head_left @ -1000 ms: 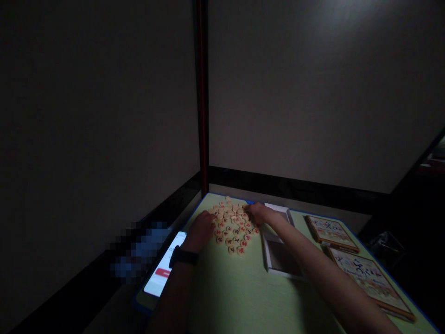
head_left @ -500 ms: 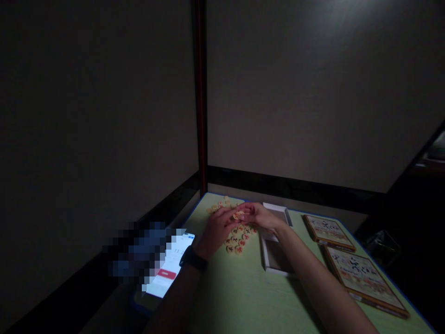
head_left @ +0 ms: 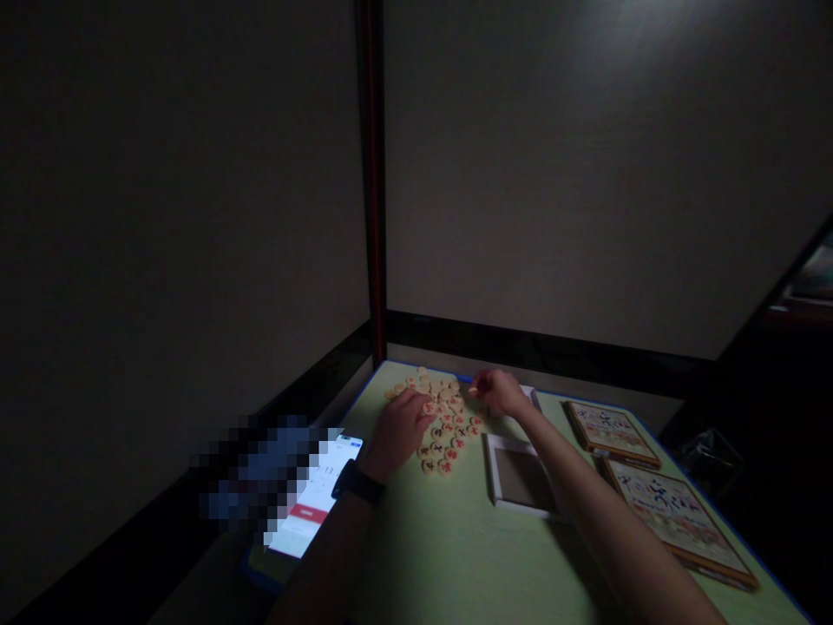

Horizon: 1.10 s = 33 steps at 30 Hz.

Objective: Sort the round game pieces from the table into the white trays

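Observation:
Round wooden Chinese chess pieces (head_left: 437,449) with red and black characters lie in a loose cluster on the green table (head_left: 429,538). At the cluster's left side, my left hand (head_left: 404,425), with a dark band on its wrist, has its fingers closed on a red-marked piece (head_left: 428,408). My right hand (head_left: 500,392) is beyond the cluster to the right, pinching another piece (head_left: 473,392) at its fingertips. Under my right forearm sits an open shallow box (head_left: 493,473) with a white rim. Part of a second white-rimmed box (head_left: 534,399) shows behind my right hand.
Two flat printed boxes (head_left: 612,431) (head_left: 680,512) rest along the table's right side. A lit phone (head_left: 312,503) is at the left edge, partly blurred out. Walls meet in a corner behind the table. A dark wire basket (head_left: 706,464) stands beyond the right edge.
My hands have moved apart from over the pieces. The right one has gone to the right with a piece; the left has drawn back slightly, uncovering more of the cluster.

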### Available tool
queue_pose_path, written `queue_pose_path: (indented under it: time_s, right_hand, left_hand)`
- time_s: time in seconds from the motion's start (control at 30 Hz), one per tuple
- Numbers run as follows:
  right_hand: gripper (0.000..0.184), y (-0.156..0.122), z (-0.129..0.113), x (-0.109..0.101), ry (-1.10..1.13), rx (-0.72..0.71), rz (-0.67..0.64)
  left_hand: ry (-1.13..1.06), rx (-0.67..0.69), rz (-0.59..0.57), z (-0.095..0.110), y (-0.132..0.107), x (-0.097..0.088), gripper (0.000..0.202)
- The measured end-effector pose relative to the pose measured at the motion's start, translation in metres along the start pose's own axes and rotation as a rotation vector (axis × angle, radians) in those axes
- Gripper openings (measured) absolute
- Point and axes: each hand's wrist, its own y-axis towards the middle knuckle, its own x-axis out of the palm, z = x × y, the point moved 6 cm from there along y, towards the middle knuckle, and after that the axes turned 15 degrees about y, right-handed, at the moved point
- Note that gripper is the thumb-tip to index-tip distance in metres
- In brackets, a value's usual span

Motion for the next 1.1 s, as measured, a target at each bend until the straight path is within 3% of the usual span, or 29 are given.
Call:
queue_pose_path:
  time_s: [0.2,0.5,0.67,0.9,1.1]
  right_hand:
    - [0.021,-0.015,0.003,0.016,-0.188,-0.022,-0.145]
    - [0.029,-0.013,0.006,0.03,-0.309,-0.051,-0.173]
    - [0.028,-0.011,0.006,0.03,-0.396,-0.043,-0.208]
    - [0.024,-0.009,-0.005,0.008,-0.645,-0.046,-0.165]
    - [0.023,-0.014,-0.013,0.018,-0.755,-0.04,-0.246]
  left_hand:
    - [-0.045,0.067,-0.142,0.008,-0.003,0.007,0.023]
    - [0.116,0.111,-0.228,0.015,-0.005,0.014,0.016]
    - [0.123,0.112,-0.233,0.013,-0.006,0.012,0.017]
    - [0.13,0.108,-0.237,0.014,-0.006,0.013,0.017]
    - [0.121,0.102,-0.222,0.013,-0.005,0.01,0.018]
